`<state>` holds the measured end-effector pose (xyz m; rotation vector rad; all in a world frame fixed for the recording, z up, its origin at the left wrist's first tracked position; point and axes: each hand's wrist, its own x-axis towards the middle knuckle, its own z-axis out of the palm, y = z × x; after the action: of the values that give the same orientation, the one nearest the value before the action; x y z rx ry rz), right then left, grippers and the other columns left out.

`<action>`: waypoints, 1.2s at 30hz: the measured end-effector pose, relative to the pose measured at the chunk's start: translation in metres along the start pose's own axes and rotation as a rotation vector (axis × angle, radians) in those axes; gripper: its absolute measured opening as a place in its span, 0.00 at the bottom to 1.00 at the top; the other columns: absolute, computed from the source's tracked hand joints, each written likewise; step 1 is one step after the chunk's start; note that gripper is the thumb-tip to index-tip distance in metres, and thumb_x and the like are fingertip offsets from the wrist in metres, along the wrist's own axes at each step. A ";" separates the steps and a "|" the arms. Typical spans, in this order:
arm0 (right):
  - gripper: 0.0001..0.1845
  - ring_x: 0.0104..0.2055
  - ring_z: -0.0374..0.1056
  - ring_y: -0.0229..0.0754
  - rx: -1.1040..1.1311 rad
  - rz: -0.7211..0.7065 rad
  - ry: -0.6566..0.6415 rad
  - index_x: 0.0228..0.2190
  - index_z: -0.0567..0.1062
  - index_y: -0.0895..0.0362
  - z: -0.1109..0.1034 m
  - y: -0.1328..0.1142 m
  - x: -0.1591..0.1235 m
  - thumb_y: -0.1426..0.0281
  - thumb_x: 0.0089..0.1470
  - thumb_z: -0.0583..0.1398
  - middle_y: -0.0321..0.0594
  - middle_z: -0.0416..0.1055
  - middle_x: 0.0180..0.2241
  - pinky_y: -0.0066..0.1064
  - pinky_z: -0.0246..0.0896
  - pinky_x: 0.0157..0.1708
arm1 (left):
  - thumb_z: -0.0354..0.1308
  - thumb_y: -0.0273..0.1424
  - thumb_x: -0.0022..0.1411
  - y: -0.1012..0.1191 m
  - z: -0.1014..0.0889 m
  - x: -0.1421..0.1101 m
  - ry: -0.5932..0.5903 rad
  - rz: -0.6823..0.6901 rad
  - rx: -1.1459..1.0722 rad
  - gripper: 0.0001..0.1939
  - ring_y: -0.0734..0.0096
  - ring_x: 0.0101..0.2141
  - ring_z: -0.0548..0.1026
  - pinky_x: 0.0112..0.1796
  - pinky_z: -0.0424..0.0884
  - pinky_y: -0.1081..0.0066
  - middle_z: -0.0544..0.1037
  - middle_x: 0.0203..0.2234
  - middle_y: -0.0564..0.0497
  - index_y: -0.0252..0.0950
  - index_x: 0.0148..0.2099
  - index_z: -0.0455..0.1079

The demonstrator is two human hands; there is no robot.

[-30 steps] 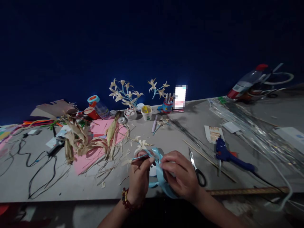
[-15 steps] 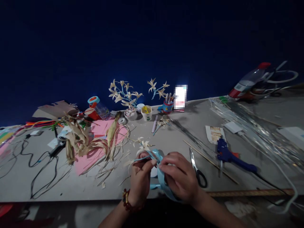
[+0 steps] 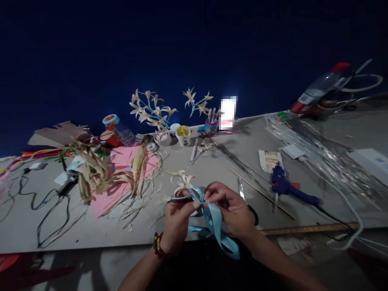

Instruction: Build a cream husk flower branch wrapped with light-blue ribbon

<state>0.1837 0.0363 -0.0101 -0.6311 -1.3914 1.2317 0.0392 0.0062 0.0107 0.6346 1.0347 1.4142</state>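
One flower stem sits pinched in the left hand, probably to steady it; the right hand pinches blue ribbon close by, seemingly for control; the ribbon's loose length hangs by the front edge of the counter.

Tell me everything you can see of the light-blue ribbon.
The light-blue ribbon is a flat, slightly shiny, satin-like strip. Its upper part is bunched at the fingertips of the left hand and right hand, beside a thin blue stem. A loose length hangs twisted past the table's near edge. Fingers partly hide the bunched part.
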 end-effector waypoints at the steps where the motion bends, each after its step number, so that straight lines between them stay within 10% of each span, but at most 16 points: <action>1: 0.07 0.34 0.72 0.41 0.053 0.049 0.009 0.28 0.76 0.54 0.000 0.002 0.000 0.66 0.55 0.67 0.40 0.73 0.32 0.32 0.69 0.33 | 0.69 0.28 0.47 0.000 -0.001 0.000 -0.013 0.002 0.003 0.08 0.73 0.24 0.70 0.29 0.67 0.72 0.74 0.22 0.53 0.35 0.26 0.71; 11: 0.12 0.32 0.69 0.38 0.390 0.358 0.051 0.27 0.73 0.55 0.006 0.004 -0.004 0.67 0.48 0.72 0.35 0.72 0.31 0.29 0.68 0.32 | 0.67 0.29 0.49 -0.002 -0.003 0.003 -0.122 0.008 -0.013 0.07 0.71 0.25 0.68 0.30 0.65 0.71 0.71 0.21 0.53 0.35 0.25 0.72; 36: 0.14 0.33 0.68 0.37 0.388 0.392 0.099 0.26 0.71 0.54 0.009 0.001 -0.003 0.67 0.49 0.71 0.34 0.73 0.30 0.28 0.62 0.35 | 0.69 0.29 0.53 -0.009 -0.013 0.012 -0.301 -0.041 -0.162 0.09 0.72 0.29 0.68 0.32 0.65 0.71 0.69 0.25 0.54 0.34 0.28 0.71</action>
<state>0.1755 0.0312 -0.0111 -0.6971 -0.9318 1.7036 0.0312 0.0143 -0.0055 0.6788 0.6848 1.3038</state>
